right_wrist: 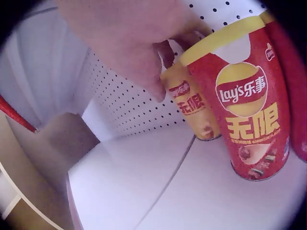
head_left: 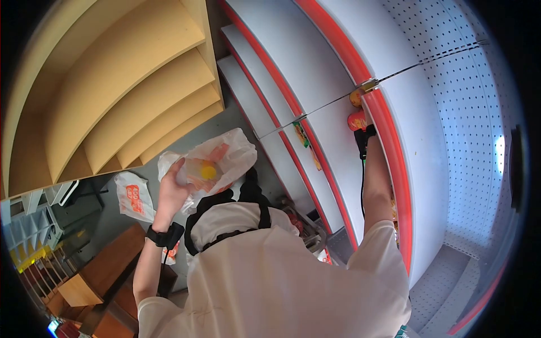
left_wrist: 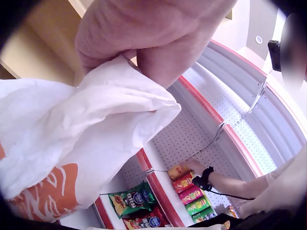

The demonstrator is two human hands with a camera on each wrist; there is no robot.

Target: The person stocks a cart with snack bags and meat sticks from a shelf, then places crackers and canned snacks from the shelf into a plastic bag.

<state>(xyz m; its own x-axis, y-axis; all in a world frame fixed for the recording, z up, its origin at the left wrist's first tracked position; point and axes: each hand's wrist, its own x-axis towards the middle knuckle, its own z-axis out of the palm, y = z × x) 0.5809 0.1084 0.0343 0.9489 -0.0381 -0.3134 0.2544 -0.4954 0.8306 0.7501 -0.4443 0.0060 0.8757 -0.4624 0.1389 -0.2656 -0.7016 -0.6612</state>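
My left hand [head_left: 173,190] grips the rim of a white plastic bag [head_left: 239,147] with orange print. A yellow round lid [head_left: 208,171] shows through the bag's side. In the left wrist view, my thumb and fingers pinch the bag's gathered edge. Reaching into the red-edged shelf, my right hand [right_wrist: 120,38] holds an orange Lay's chip canister [right_wrist: 191,108] near its top, thumb on one side and fingers behind. The canister stands at the shelf surface. Just beside it, closer to the camera, is a red Lay's canister [right_wrist: 254,91] with a yellow lid.
Pink [left_wrist: 191,195] and green canisters [left_wrist: 196,206] continue the row. Chip bags [left_wrist: 133,199] lie on the shelf below. The shelf's red front edge [head_left: 391,169] runs alongside my right arm. Wooden shelving [head_left: 163,34] stands left; another white bag [head_left: 134,195] lies on the floor.
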